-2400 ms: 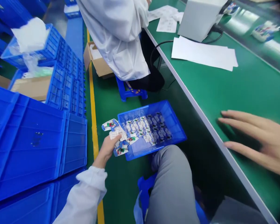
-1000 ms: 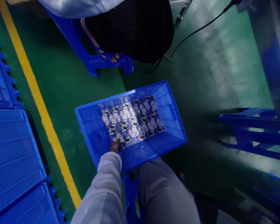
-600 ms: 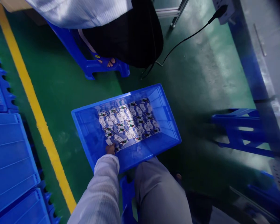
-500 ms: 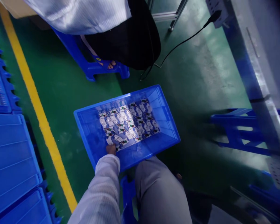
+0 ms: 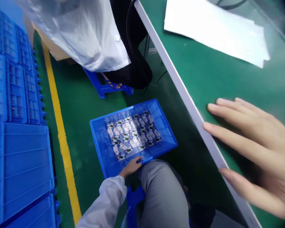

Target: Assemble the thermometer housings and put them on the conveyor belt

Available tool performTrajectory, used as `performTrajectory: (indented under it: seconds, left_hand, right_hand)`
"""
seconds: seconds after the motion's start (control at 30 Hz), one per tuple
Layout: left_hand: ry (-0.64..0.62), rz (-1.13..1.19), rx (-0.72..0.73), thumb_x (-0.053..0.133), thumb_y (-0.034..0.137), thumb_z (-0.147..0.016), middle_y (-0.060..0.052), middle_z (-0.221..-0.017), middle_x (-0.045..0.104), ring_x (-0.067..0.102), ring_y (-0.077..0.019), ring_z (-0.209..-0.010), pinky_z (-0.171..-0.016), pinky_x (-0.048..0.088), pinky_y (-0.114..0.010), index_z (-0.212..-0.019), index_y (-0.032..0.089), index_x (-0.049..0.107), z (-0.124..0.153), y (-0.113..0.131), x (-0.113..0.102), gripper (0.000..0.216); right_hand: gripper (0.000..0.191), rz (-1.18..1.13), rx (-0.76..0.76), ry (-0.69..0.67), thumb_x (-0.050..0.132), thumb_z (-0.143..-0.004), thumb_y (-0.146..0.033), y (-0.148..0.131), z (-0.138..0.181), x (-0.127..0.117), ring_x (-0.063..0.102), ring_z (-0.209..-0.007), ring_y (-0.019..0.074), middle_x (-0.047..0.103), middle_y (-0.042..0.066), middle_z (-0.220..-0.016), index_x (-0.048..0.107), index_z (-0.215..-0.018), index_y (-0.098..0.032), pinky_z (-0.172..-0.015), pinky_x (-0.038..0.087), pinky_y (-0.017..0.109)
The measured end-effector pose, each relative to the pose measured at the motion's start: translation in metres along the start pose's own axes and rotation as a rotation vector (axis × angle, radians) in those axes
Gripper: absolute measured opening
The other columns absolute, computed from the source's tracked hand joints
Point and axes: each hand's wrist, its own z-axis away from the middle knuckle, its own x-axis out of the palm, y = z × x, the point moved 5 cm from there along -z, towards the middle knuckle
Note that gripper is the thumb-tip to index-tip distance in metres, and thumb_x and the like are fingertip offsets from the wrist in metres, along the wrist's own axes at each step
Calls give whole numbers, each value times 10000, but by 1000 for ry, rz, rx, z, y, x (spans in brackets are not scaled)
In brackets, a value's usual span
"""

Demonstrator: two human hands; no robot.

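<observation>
A blue plastic bin [image 5: 101, 158] stands on the floor in front of my knees. In it lie rows of small white pieces with dark and green bits [image 5: 133, 133]; their kind is too small to tell. At the bin's near rim is my left hand [image 5: 131, 166], fingers curled over the edge and closed on it. My right hand [image 5: 258, 148], large and slightly blurred, is spread with fingers apart at the edge of the green-topped table [image 5: 194, 79]. It holds nothing.
White paper sheets [image 5: 216, 31] lie on the table. A person in a white coat [image 5: 85, 38] sits on a blue stool [image 5: 102, 90] beyond the bin. Stacked blue crates [image 5: 26, 158] line the left, beside a yellow floor line [image 5: 61, 139]. A cardboard box [image 5: 55, 50] stands behind.
My left hand has moved from inside the bin's near left corner to its near rim. My right hand has come into view at the table, which now fills the right side.
</observation>
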Motion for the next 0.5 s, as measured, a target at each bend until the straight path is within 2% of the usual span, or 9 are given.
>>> performTrajectory:
  seconds: [0.07,0.1,0.23,0.33,0.4,0.5]
  left_hand:
    - [-21,-139,33,723,332,-954,-113,-1457,640,560,-310,-1389,-1207,396,-600,-1275,191,690,16,0,10,353]
    - [-4,-196,40,719,331,-955,-118,-1505,602,510,-325,-1439,-1234,346,-621,-1316,195,669,23,0,13,389]
    - [131,-343,26,686,329,-970,-136,-1634,459,339,-367,-1555,-1281,192,-669,-1446,192,575,54,4,20,507]
    - [213,-365,12,684,292,-965,-163,-1698,360,238,-370,-1604,-1313,104,-636,-1519,175,508,93,13,27,593]
    - [232,-330,13,706,235,-943,-166,-1695,374,284,-339,-1597,-1329,148,-562,-1515,174,523,125,19,34,604]
    - [223,-218,32,732,248,-937,-133,-1521,597,545,-304,-1427,-1244,372,-547,-1394,196,627,176,27,42,472]
  right_hand:
    - [693,92,-215,22,559,-955,-432,-11,-5,0,358,-1541,379,352,50,-1691,406,-1615,-288,-1320,235,603]
    - [681,123,-268,29,538,-973,-406,-12,-6,0,353,-1543,382,346,98,-1690,403,-1615,-223,-1316,239,611]
    - [603,142,-309,81,542,-982,-360,-4,-14,4,397,-1522,360,423,123,-1644,471,-1559,-202,-1282,292,634]
    - [571,158,-253,93,466,-979,-260,1,-24,9,413,-1519,296,453,116,-1629,496,-1543,-181,-1289,296,586]
    - [585,170,-168,11,435,-981,-247,-2,-31,13,367,-1546,272,413,115,-1658,484,-1556,-152,-1317,235,551]
    - [572,216,-89,-3,421,-983,-184,-23,-33,9,392,-1530,294,428,157,-1641,494,-1547,-124,-1289,278,559]
